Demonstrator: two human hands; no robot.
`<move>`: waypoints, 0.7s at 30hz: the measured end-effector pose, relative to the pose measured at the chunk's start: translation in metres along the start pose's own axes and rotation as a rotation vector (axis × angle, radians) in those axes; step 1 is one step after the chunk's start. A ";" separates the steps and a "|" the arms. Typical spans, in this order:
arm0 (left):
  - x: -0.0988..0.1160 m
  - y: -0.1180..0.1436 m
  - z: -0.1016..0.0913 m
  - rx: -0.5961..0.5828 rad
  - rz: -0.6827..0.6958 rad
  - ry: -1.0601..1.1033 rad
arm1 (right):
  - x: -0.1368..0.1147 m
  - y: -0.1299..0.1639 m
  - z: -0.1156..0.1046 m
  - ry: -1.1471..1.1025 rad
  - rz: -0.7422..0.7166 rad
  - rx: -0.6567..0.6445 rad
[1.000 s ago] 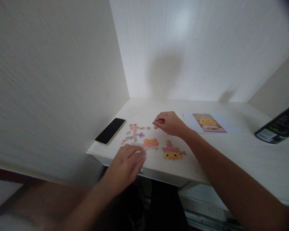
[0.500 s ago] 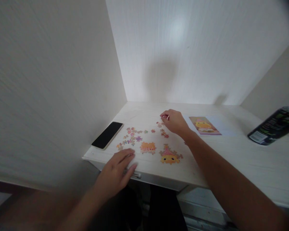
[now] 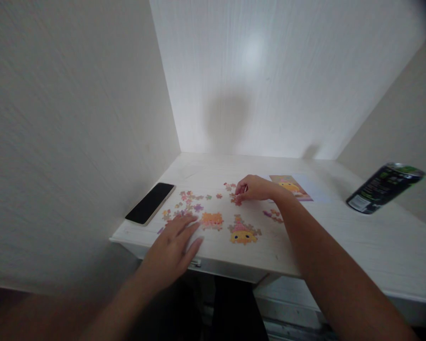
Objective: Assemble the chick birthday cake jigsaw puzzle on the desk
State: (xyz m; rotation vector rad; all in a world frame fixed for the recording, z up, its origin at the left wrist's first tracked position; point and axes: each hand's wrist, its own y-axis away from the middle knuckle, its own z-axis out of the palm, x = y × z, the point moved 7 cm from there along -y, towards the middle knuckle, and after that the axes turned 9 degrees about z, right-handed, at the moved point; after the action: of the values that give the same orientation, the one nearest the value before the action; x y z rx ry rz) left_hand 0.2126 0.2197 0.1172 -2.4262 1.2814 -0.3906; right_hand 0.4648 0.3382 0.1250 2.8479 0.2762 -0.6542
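Left hand (image 3: 172,248) lies flat, fingers spread, at front edge of white wooden desk (image 3: 341,246), touching loose pastel jigsaw pieces (image 3: 188,203). Right hand (image 3: 253,188) curled, fingertips pinching small pink pieces (image 3: 235,199) mid-desk; grip unclear.

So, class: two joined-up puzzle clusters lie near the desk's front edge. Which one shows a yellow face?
The right-hand cluster, with pink hat above a yellow face; the other cluster is plain orange.

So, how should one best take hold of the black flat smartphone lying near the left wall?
Probably grip the black flat smartphone by its two long edges, coming from above and from the right. It lies flat, screen up, on the white wooden desk, so no face can be pinched, and the wall blocks its left side.
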 end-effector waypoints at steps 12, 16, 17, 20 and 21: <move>0.025 -0.022 0.012 -0.090 0.098 0.062 | -0.009 0.002 -0.003 0.021 -0.067 0.031; 0.023 -0.017 0.015 -0.075 0.098 0.061 | 0.000 0.004 -0.002 -0.002 -0.014 -0.030; 0.023 -0.017 0.015 -0.073 0.098 0.063 | 0.002 0.005 -0.001 -0.007 0.003 -0.049; 0.023 -0.017 0.015 -0.068 0.085 0.069 | 0.004 0.005 0.003 -0.011 0.012 -0.079; 0.024 -0.017 0.014 -0.064 0.080 0.072 | 0.004 0.005 0.004 -0.009 -0.005 -0.088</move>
State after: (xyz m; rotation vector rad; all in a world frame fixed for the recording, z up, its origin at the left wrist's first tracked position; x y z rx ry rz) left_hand 0.2438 0.2117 0.1142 -2.4247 1.4371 -0.4244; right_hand 0.4676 0.3331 0.1204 2.7609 0.3033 -0.6397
